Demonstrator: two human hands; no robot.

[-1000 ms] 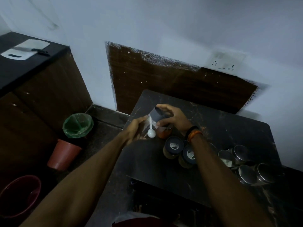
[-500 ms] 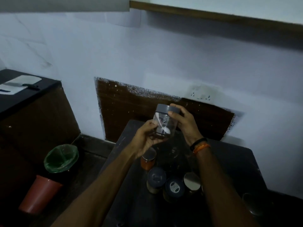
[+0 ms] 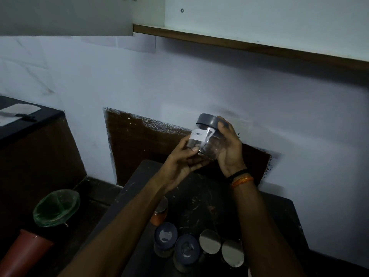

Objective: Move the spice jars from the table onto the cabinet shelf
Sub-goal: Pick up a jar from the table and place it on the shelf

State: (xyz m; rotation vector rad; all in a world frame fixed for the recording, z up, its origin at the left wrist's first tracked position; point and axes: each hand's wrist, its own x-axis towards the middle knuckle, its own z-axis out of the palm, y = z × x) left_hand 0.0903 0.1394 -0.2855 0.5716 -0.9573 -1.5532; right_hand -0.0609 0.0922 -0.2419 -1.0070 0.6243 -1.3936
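A clear jar (image 3: 205, 140) with a grey screw lid (image 3: 207, 120) is held up in front of the wall, above the far edge of the dark table (image 3: 275, 212). A white paper label (image 3: 197, 136) on its side carries handwriting; it looks like a word ending in "pper", but the first letters are too blurred to read. The jar tilts, lid toward one o'clock.

The left hand (image 3: 179, 162) comes in from seven o'clock and grips the jar's lower part, thumb across the front near the base and fingers curled beneath. The right hand (image 3: 229, 148) comes up from five o'clock, palm against the jar's right side, fingers wrapped round the back with the tips reaching the lid's edge. Both hands are clamped on the jar. The right wrist wears a black band (image 3: 238, 172) and an orange thread (image 3: 242, 180).

On the table at six o'clock from the held jar stand other jars: an orange one (image 3: 159, 214), two with dark lids (image 3: 165, 235) bearing pale marks too small to read, and two with shiny metal lids (image 3: 209, 241).

The cabinet shelf (image 3: 239, 43), edged in brown wood, runs across at twelve o'clock, well above the hands.

At eight o'clock on the floor sit a bin with a green liner (image 3: 57, 207) and a reddish bucket (image 3: 24, 254). At nine o'clock a white cutting board (image 3: 18, 112) and a knife (image 3: 24, 116) lie on a counter.
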